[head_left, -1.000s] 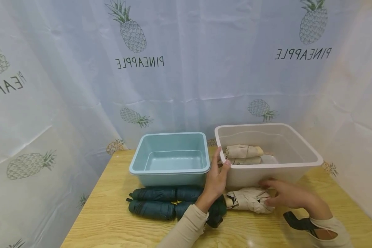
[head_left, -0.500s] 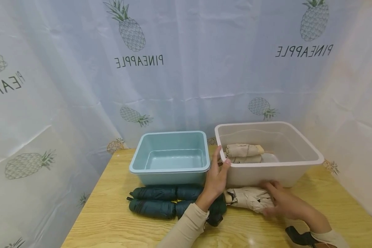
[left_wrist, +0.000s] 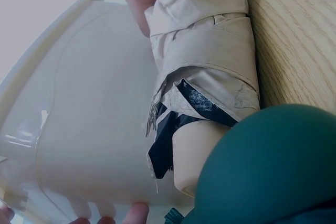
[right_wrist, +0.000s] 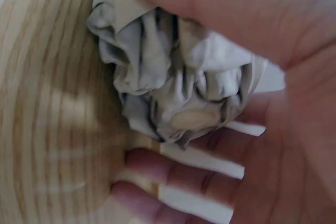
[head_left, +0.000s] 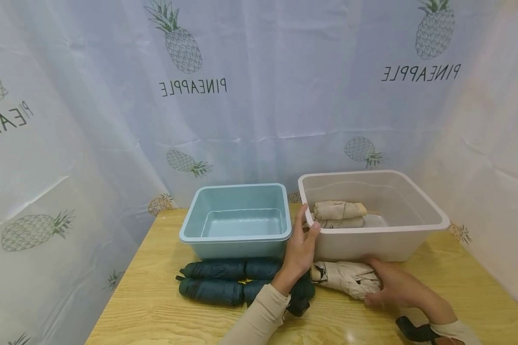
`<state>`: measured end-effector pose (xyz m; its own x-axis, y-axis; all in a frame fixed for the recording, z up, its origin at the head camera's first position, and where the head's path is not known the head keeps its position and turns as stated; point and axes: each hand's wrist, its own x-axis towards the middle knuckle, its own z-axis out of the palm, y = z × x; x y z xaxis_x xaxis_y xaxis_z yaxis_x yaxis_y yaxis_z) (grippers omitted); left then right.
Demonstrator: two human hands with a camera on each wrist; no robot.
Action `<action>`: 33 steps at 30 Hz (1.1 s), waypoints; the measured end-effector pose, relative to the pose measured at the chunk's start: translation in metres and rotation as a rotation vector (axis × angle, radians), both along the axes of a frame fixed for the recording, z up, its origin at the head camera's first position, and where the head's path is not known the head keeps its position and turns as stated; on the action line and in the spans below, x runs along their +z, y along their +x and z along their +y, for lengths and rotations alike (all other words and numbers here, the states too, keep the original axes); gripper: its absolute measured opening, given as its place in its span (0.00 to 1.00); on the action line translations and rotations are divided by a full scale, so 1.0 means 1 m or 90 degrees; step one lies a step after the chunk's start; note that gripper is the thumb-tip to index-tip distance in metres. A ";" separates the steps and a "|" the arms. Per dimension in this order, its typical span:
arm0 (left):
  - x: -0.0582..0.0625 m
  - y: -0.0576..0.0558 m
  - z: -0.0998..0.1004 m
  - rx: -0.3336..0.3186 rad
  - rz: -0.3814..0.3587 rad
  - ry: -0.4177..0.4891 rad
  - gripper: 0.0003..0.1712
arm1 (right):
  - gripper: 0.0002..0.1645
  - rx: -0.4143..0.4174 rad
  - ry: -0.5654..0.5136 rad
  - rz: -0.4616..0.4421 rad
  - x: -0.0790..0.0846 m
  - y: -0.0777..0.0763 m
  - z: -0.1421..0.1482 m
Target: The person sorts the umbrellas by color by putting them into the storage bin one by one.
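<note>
the beige folded umbrella [head_left: 347, 279] of crumpled cloth, with a pale cylindrical handle, lies on the wood-grain bench [head_left: 345, 323], just on the near side of the large off-white plastic bin [head_left: 380, 230] standing toward the far right corner. its long axis runs roughly along the bench's far edge, handle to the left, gathered cloth end to the right and canted slightly toward the near edge. the right hand [head_left: 397, 282] is nearer, right at that cloth end: its fingers [right_wrist: 168, 170] are fairly straight and spread on the bin side, thumb on the near side, so the umbrella points leftward from between them; how firmly they press i cannot tell. the left hand [head_left: 301, 249] is spread against the bin's near left corner, thumb at the rim, clear of the umbrella. the handle end lies close beside a rounded dark green handle [left_wrist: 262, 166], contact hidden, so i judge that moving toward the bench's right edge would be freer than toward the left.
</note>
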<state>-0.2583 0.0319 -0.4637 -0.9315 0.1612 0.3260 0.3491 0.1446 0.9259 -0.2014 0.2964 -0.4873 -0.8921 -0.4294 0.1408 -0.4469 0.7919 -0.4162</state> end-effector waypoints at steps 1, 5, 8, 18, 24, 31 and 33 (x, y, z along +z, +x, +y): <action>0.000 0.000 0.000 0.000 0.000 0.000 0.35 | 0.53 0.004 -0.004 0.005 -0.001 -0.001 0.001; 0.000 0.001 0.000 -0.002 -0.001 0.001 0.35 | 0.48 0.021 -0.037 0.020 -0.005 -0.003 0.004; -0.001 0.001 0.000 -0.006 -0.003 0.003 0.35 | 0.44 0.036 -0.071 0.016 -0.006 -0.003 0.007; -0.001 0.001 0.001 -0.007 -0.007 0.014 0.35 | 0.45 0.034 -0.158 0.032 0.003 0.002 0.014; 0.000 0.000 0.001 -0.001 -0.007 0.010 0.35 | 0.44 0.064 -0.208 0.014 0.013 0.005 0.013; 0.000 0.001 0.001 -0.004 -0.006 0.015 0.35 | 0.43 0.075 -0.243 0.004 0.022 0.009 0.011; 0.000 0.001 0.000 -0.005 -0.007 0.015 0.35 | 0.43 0.077 -0.249 0.003 0.023 0.010 0.011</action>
